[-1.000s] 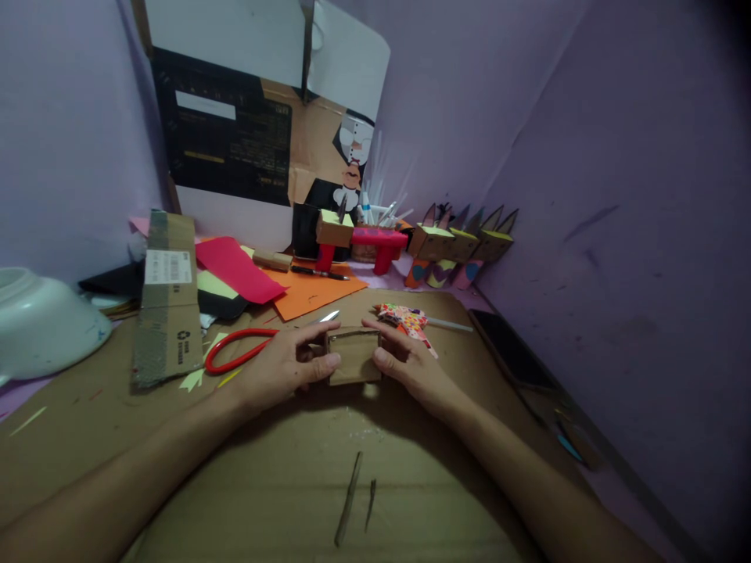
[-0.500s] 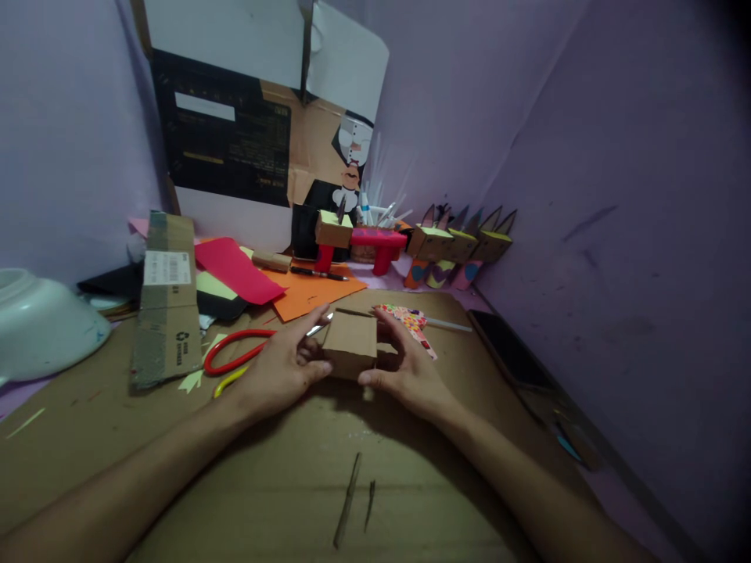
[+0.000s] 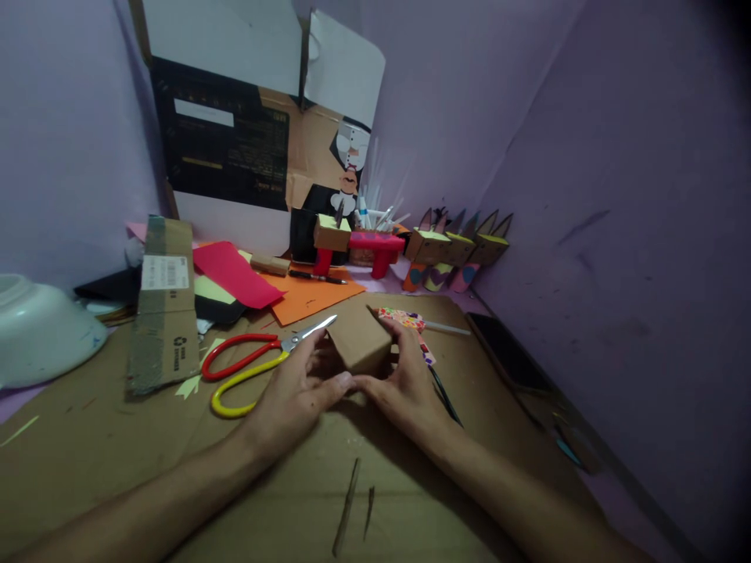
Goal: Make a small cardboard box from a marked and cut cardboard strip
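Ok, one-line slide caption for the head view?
Both hands, left hand and right hand, grip a small cardboard box on a cardboard sheet, scissors alongside.

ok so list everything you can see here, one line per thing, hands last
small cardboard box: 1, brown, tilted, between both hands
scissors: 1, red and yellow handles, just left of the left hand
patterned paper piece: 1, multicolour, behind the right hand
cardboard strip: 1, brown with white label, far left
paper sheets: several, red, orange, black, behind the scissors
bowl: 1, white, left edge
pointed paper-box figures: about 3, brown and yellow, by the wall
phone: 1, dark, right
cardboard mat: 1, brown, underneath
left hand: 1, on the box
right hand: 1, on the box
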Demonstrator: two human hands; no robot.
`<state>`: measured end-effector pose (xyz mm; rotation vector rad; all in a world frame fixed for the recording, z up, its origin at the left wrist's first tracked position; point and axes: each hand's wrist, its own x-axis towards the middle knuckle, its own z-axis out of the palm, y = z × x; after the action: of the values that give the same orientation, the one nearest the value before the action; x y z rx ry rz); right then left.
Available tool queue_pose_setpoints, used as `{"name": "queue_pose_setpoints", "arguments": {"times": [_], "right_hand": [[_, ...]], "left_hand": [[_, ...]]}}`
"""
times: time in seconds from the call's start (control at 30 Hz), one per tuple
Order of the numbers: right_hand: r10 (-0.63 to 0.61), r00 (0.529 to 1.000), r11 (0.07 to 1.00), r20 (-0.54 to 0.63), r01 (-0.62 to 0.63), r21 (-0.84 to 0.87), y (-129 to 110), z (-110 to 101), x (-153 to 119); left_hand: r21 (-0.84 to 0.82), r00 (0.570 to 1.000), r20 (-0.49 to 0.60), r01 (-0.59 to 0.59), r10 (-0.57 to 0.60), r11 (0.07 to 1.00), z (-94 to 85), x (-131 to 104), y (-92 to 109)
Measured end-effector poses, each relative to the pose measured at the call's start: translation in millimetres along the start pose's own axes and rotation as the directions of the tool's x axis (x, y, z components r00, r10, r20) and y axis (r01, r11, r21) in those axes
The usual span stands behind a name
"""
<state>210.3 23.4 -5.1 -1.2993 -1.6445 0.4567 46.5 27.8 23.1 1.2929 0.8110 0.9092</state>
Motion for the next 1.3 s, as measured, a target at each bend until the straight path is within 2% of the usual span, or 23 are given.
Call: {"name": "queue_pose_setpoints", "arguments": {"times": [0.07, 0.17, 0.3, 0.43, 0.57, 0.63, 0.73, 0.83, 0.93, 1.1, 1.3], "right_hand": [[-0.046, 0.999, 0.999, 0.027, 0.046, -0.009, -4.9, -0.8, -2.4], [-0.054, 0.995, 0.996, 0.079, 0.048, 0.079, -9.4, -1.3, -6.3], [-0.022, 0.992, 0.971, 0.126, -0.008, 0.237, -11.6, -2.1, -9.0], [0.033, 0.991, 0.933, 0.132, -0.078, 0.352, -7.2, -0.1, -8.4], [0.143, 0.970, 0.877, 0.196, -0.216, 0.430, 3.4, 4.7, -6.3], [0.197, 0.960, 0.874, 0.198, -0.263, 0.408, 7.4, 4.3, -5.0], [0.227, 0.961, 0.931, 0.156, -0.261, 0.256, 9.5, -0.9, -3.4], [0.177, 0.980, 0.979, 0.093, -0.185, 0.085, 9.6, -6.7, -2.4], [0.109, 0.992, 0.994, 0.063, -0.109, 0.007, 10.0, -8.9, -1.6], [0.119, 0.989, 0.991, 0.083, -0.124, 0.054, 9.8, -9.0, -1.8], [0.072, 0.996, 0.990, 0.047, -0.077, 0.114, 8.4, -10.5, -1.1]], "left_hand": [[-0.034, 0.999, 0.031, -0.030, 0.031, 0.999, -3.7, 1.1, 2.3], [-0.030, 0.999, 0.025, -0.020, 0.021, 0.999, -11.5, 4.0, 5.3], [0.031, 1.000, -0.011, 0.010, -0.010, 0.999, -19.4, 8.4, 8.6], [0.121, 0.993, -0.120, 0.030, -0.016, 0.992, -23.1, 13.1, 9.7], [0.165, 0.994, -0.104, 0.052, -0.035, 0.985, -23.6, 16.9, 7.8], [0.199, 0.995, -0.093, 0.041, -0.023, 0.979, -24.2, 18.0, 5.4], [0.296, 0.998, -0.049, -0.011, 0.026, 0.955, -25.5, 17.0, 2.2], [0.474, 0.998, -0.047, -0.019, 0.047, 0.880, -23.1, 12.6, 2.4], [0.636, 0.991, -0.118, 0.033, 0.055, 0.771, -16.5, 8.2, 3.3], [0.721, 0.984, -0.109, -0.017, 0.139, 0.693, -10.0, 8.0, -3.2], [0.714, 0.995, -0.049, -0.027, 0.089, 0.700, -14.6, 10.0, 1.4]]}}
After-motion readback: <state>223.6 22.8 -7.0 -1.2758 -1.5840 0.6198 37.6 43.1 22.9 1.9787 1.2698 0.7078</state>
